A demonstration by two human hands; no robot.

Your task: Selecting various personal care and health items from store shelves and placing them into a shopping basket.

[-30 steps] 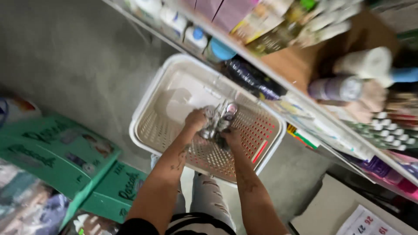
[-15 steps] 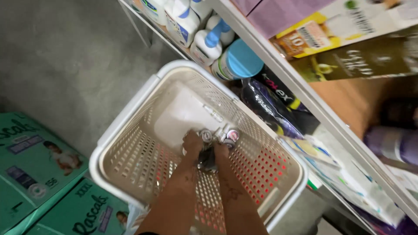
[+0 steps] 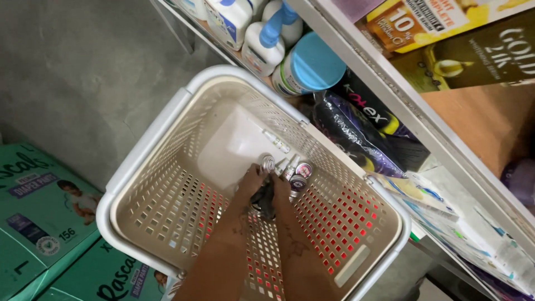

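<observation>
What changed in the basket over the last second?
Both hands have gone deeper: the left hand and right hand now reach the floor of the basket, together gripping a dark bundle beside the small tubes. A second ago they held the items higher, near the rim. The basket and the shelf stayed put.

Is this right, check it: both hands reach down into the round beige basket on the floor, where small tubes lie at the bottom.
One thing is wrong: the basket is rectangular with rounded corners, not round. The head view shows it. The rest stands: the left hand and right hand reach into it, where small tubes lie at the bottom.
</observation>
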